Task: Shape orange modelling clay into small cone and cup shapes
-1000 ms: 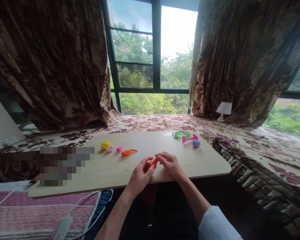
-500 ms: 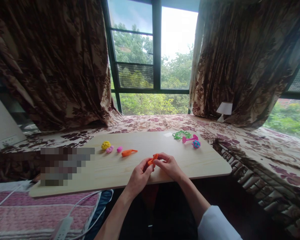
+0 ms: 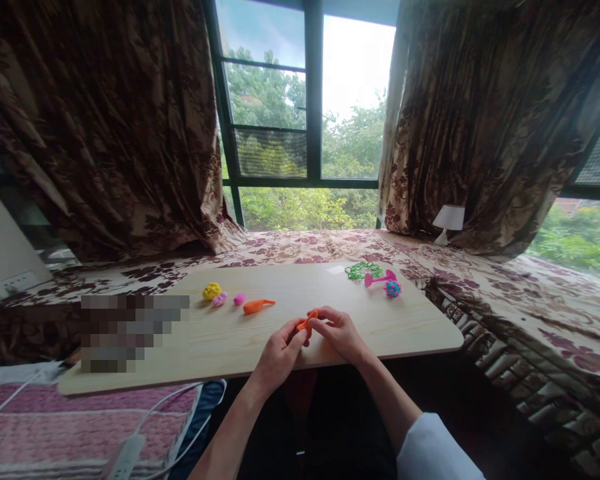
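Note:
Between my two hands is a small piece of orange modelling clay (image 3: 307,322), its shape partly hidden by fingers. My left hand (image 3: 279,350) has its thumb and fingers closed on the left part of it. From the other side, my right hand (image 3: 339,331) pinches the upper right part. Both hands hover at the near edge of the wooden table (image 3: 220,357). Just beyond my left hand lies a larger orange piece (image 3: 254,306), fat at one end and tapering to a thin tip at the right.
Left on the table sit a yellow lump (image 3: 211,291), a pale pink lump (image 3: 220,299) and a bright pink ball (image 3: 239,299). At the far right are green strands (image 3: 364,270), a pink dumbbell-shaped piece (image 3: 380,279) and a blue spiky ball (image 3: 393,289). A power strip (image 3: 125,456) lies lower left.
My fingers have shifted slightly around the orange piece, and a bit more of it shows between them. Everything else on the table stays where it was.

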`<state>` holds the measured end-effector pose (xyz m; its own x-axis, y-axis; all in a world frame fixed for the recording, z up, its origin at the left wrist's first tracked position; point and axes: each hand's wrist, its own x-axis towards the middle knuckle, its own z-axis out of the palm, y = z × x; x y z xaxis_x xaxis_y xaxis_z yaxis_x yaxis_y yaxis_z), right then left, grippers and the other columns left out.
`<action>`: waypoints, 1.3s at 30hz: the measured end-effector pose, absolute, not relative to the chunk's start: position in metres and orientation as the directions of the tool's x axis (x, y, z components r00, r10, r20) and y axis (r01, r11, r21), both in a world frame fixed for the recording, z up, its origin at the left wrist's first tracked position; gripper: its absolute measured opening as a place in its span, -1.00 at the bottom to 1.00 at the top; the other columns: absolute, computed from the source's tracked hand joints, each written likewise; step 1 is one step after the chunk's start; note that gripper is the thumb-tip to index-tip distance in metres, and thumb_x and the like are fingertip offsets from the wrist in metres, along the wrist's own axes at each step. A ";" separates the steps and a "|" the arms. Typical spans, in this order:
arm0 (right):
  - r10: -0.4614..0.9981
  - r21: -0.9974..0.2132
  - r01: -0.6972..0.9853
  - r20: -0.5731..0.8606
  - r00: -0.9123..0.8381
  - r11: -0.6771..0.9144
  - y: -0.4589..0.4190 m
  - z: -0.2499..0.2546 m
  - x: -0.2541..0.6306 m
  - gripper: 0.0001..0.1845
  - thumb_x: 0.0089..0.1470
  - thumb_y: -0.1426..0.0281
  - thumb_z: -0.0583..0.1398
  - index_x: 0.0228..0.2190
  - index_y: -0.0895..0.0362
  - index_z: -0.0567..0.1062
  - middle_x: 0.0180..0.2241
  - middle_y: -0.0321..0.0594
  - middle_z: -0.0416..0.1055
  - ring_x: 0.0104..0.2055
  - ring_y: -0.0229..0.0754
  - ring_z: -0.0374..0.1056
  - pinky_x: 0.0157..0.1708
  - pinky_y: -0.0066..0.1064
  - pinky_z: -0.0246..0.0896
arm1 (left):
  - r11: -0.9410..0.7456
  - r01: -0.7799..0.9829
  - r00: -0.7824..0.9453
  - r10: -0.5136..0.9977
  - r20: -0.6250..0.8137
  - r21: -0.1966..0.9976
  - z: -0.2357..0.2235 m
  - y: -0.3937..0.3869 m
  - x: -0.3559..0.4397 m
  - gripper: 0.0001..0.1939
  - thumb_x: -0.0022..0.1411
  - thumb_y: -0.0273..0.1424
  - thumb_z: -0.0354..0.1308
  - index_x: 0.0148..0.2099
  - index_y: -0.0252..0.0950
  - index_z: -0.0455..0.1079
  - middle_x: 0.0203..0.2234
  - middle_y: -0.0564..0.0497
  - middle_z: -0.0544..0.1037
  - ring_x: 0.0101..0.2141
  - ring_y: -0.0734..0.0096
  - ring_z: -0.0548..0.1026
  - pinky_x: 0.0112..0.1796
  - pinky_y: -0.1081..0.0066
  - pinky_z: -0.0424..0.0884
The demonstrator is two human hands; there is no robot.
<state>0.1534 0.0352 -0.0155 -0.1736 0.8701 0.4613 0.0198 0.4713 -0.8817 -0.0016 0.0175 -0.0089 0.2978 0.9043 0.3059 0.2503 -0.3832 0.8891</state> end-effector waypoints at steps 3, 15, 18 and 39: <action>0.879 -0.888 0.026 0.449 -0.157 0.459 0.035 -0.015 0.154 -0.79 -0.02 0.30 0.15 -0.36 0.15 0.49 -0.35 -0.25 0.42 -0.28 -0.20 0.32 -0.31 -0.43 0.20 | -0.399 0.254 0.300 0.899 0.320 0.881 -0.008 0.016 -0.001 -0.64 0.16 -0.26 -0.09 -0.03 -0.25 0.30 -0.50 0.09 0.42 -0.41 0.45 0.35 -0.32 0.48 0.25; 0.886 -0.894 0.015 0.441 -0.140 0.447 0.039 -0.020 0.154 -0.69 0.06 0.25 0.06 -0.26 0.16 0.48 -0.36 -0.22 0.43 -0.35 -0.24 0.31 -0.38 -0.42 0.24 | -0.372 0.299 0.194 0.925 0.326 0.879 -0.027 0.025 0.003 -0.62 0.01 -0.19 0.10 -0.15 -0.28 0.33 -0.50 0.07 0.47 -0.46 0.44 0.40 -0.43 0.49 0.27; 0.880 -0.886 0.018 0.459 -0.122 0.464 0.040 -0.020 0.154 -0.69 0.06 0.26 0.07 -0.25 0.16 0.48 -0.37 -0.22 0.42 -0.38 -0.26 0.30 -0.39 -0.42 0.24 | -0.383 0.305 0.195 0.921 0.336 0.872 -0.028 0.025 0.003 -0.62 0.00 -0.19 0.11 -0.15 -0.29 0.33 -0.52 0.07 0.46 -0.48 0.45 0.40 -0.43 0.49 0.27; 0.887 -0.893 0.015 0.444 -0.125 0.449 0.038 -0.021 0.154 -0.71 0.01 0.25 0.12 -0.27 0.17 0.46 -0.34 -0.20 0.43 -0.31 -0.21 0.33 -0.30 -0.38 0.21 | -0.391 0.265 0.211 0.916 0.342 0.882 -0.010 0.017 0.001 -0.62 0.11 -0.23 -0.02 -0.05 -0.27 0.31 -0.32 0.02 0.50 -0.27 0.35 0.44 -0.20 0.38 0.30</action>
